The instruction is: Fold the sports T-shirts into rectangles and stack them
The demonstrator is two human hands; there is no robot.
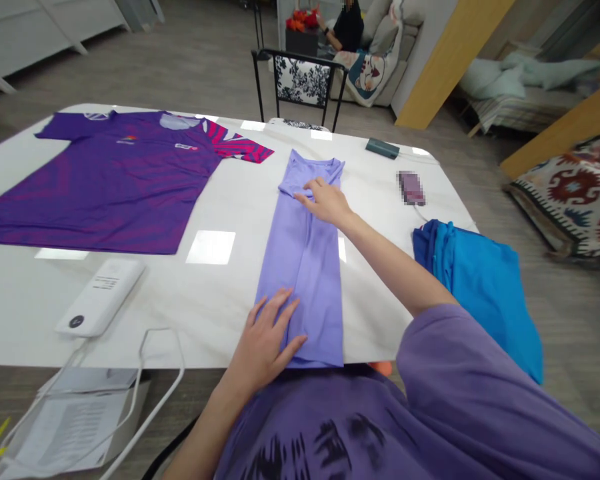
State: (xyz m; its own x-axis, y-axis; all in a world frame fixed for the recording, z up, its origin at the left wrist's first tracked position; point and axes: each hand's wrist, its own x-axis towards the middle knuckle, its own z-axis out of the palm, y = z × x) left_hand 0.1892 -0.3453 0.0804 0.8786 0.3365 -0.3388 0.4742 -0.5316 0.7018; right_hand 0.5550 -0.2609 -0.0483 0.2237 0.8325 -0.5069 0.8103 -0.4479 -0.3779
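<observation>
A lavender shirt (305,267) lies on the white table, folded into a long narrow strip with its collar end pointing away from me. My left hand (267,337) rests on its near end, fingers spread over the cloth. Near the collar end, my right hand (325,200) lies on the folded fabric with its fingers stretched out and somewhat apart. To the left a purple and pink jersey (115,180) is spread out flat, its collar toward the far edge.
Blue folded clothes (485,280) hang over the table's right edge. A dark green case (383,148) and a phone (411,188) lie at the far right. A white power bank (103,297) with cables sits at front left. A chair (300,87) stands beyond; a person sits behind it.
</observation>
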